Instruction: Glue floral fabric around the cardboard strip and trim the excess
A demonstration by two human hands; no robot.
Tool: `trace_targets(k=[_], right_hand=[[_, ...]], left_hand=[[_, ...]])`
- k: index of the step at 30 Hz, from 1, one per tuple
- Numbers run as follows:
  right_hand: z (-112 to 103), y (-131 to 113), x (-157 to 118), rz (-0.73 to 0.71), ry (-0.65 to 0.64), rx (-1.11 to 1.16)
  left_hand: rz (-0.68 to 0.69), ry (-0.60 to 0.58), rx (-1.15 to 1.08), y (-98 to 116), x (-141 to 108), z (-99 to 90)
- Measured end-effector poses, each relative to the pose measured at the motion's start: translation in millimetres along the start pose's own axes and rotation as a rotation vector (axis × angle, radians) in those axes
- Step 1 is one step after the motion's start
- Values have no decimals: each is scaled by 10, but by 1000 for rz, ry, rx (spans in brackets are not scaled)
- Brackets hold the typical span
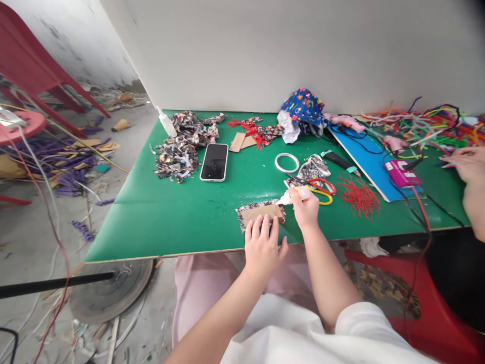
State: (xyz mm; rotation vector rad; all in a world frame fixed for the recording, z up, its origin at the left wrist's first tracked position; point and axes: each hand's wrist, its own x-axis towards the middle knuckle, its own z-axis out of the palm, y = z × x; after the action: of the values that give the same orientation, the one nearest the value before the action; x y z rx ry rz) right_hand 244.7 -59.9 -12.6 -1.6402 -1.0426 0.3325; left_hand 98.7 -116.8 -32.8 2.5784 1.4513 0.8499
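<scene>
My left hand (pixel 264 245) lies with fingers spread on a brown cardboard piece (pixel 261 213), pressing it flat. Beneath the cardboard is a larger piece of patterned fabric (pixel 240 217), its dark floral edge showing around it. In my right hand (pixel 306 208) is a small white glue bottle (pixel 290 196), tilted so that its nozzle points at the cardboard's right end. Just beyond that hand lie scissors (pixel 322 190) with red and yellow handles, partly over a patterned fabric scrap (pixel 315 168). Red threads (pixel 359 197) are heaped to the right.
A phone (pixel 214 163), fabric scraps (pixel 178 156) and another white bottle (pixel 165 123) occupy the green table's (pixel 151 217) left side. A tape ring (pixel 287 163), cutter (pixel 339 161), blue board (pixel 364 162) and cables lie rightward. At far right is another person's hand (pixel 470 164).
</scene>
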Motion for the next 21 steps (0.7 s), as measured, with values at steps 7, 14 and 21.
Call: trace_targets(k=[7,14,21], right_hand=[[-5,13,-1,8,21,-2],[-9,31,4,16,42,-16],[-1,6,1,2,18,-6]], left_hand=[[11,10,1,-5,6,-5],[7,-3,-3,-7,5,-6],[8,-9,-2,-4,8,-3]])
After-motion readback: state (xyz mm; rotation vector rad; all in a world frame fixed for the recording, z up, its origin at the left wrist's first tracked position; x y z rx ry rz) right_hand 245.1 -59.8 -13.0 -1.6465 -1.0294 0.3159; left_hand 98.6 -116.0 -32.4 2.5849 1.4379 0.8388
